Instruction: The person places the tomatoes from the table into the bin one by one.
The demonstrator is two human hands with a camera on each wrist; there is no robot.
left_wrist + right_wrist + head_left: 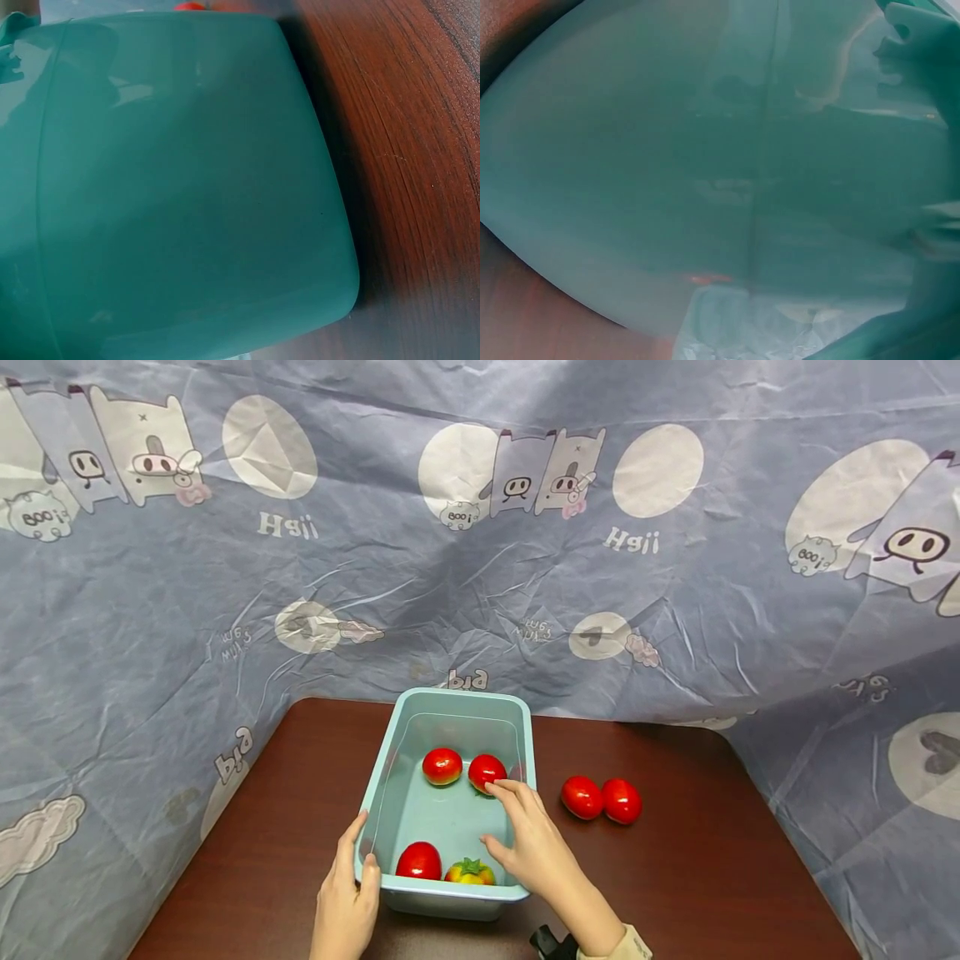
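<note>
A light teal plastic bin (463,694) stands on the table, its wall (187,187) filling much of both wrist views. My left hand (347,893) holds its front-left corner, thumb and fingers against the rim. Over the right side of the bin reaches my right hand (528,835), thumb and fingertips apart. Its fingertips are at a red tomato (487,770) in the back right; whether they touch it I cannot tell. Beside that one lies another tomato (442,766). Near the front wall are a red tomato (418,861) and a yellow-red one (470,872) with a green calyx.
Two red tomatoes (602,799) lie side by side on the dark brown table (697,877), right of the bin. A blue-grey printed cloth (480,577) hangs behind and around the table. A black object (551,943) shows by the right wrist.
</note>
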